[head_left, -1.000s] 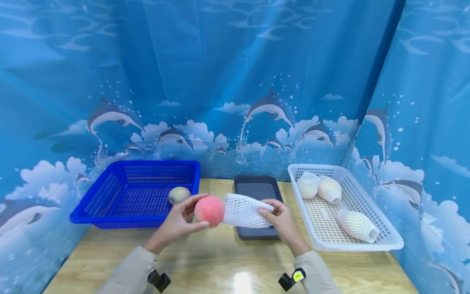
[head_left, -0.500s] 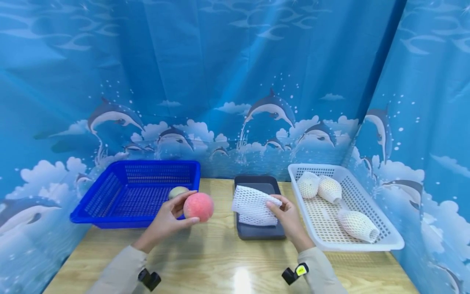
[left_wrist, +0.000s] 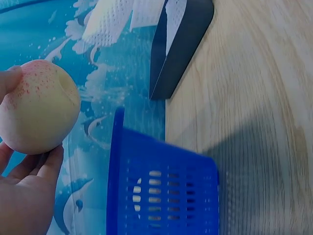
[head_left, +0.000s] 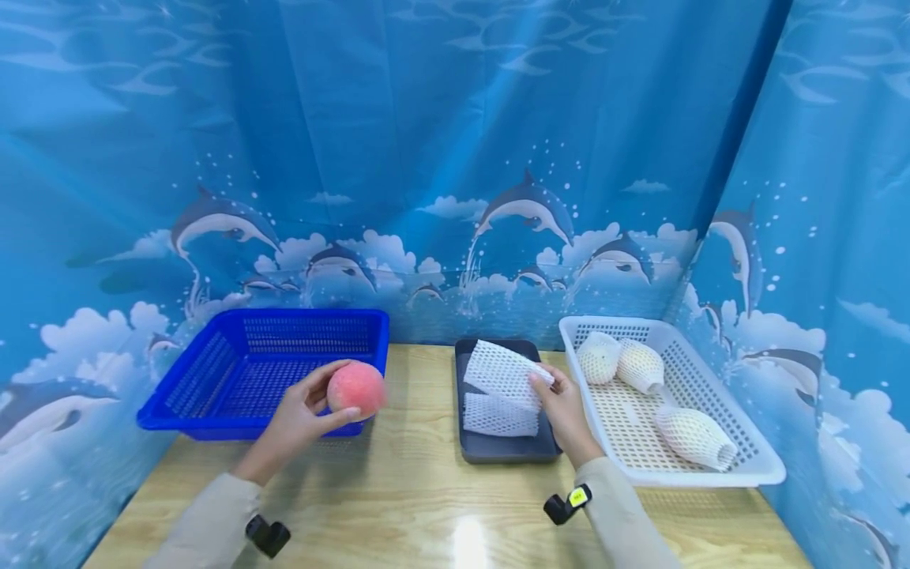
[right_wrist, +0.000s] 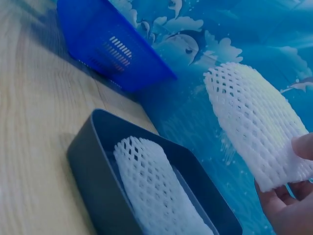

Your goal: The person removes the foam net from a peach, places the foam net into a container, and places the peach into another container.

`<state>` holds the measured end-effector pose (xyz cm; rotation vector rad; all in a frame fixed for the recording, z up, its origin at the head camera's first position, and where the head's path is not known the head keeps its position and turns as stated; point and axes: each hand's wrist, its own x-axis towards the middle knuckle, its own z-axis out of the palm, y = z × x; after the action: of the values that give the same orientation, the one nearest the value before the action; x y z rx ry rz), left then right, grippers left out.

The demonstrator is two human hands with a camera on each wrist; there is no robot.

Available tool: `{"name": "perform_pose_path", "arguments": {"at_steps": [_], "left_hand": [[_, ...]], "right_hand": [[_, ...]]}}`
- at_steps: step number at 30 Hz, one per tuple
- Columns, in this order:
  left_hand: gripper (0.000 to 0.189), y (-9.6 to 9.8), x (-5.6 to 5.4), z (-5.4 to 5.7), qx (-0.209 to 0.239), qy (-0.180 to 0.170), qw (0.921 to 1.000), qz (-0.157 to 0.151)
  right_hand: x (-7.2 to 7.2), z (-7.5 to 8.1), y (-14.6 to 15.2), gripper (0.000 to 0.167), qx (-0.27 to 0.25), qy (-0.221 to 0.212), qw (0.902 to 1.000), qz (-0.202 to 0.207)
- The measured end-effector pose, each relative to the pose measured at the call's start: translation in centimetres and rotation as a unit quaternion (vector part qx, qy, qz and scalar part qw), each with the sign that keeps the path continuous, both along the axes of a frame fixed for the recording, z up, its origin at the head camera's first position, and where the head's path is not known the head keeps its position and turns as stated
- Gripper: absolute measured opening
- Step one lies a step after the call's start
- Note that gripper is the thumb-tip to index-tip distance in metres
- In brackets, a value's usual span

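My left hand [head_left: 302, 411] grips a pink-red peach [head_left: 356, 390] in front of the blue basket's right corner. In the left wrist view the peach [left_wrist: 40, 106] looks pale cream with red speckles, held between thumb and fingers. My right hand [head_left: 569, 415] pinches one end of a white foam net sleeve [head_left: 501, 370] above a dark grey tray [head_left: 472, 452]. Flat and apparently unfilled, that net sleeve [right_wrist: 254, 122] points away from the fingers in the right wrist view. A second foam net sleeve [right_wrist: 151, 186] lies inside the tray.
A blue perforated basket [head_left: 235, 395] stands at the left; something pale shows through its slots in the left wrist view. On the right, a white basket [head_left: 618, 466] holds several net-wrapped fruits [head_left: 693, 437]. A dolphin-print curtain [head_left: 441, 158] hangs behind the wooden table [head_left: 419, 506].
My left hand has moved left with the peach, now hiding the pale fruit in the blue basket. The right hand has drawn the net sleeve right and back, uncovering the second one.
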<state>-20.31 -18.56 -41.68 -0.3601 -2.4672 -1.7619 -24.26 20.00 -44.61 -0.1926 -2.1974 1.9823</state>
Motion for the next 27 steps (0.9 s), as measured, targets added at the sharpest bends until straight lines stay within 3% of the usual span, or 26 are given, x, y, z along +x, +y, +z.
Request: {"name": "perform_pose_path", "arguments": {"at_steps": [9,19,27], "left_hand": [[0.075,-2.0,-0.2,0.2,0.001,0.007,0.9998,0.016],[0.082,-4.4,-1.1,0.1,-0.032,-0.004,0.9959,0.085],[0.082,-6.3,-2.6,-1.0,-0.075,0.010,0.9927,0.095]], "right_hand": [[-1.7,0.3,-0.3,0.041,0.008,-0.024,0.9997,-0.005],[-3.7,-0.5,0.0,0.036,-0.006,-0.032,0.9994,-0.014],[-5.4,-0.7,0.6,0.037,0.000,-0.056,0.9982,-0.020]]}}
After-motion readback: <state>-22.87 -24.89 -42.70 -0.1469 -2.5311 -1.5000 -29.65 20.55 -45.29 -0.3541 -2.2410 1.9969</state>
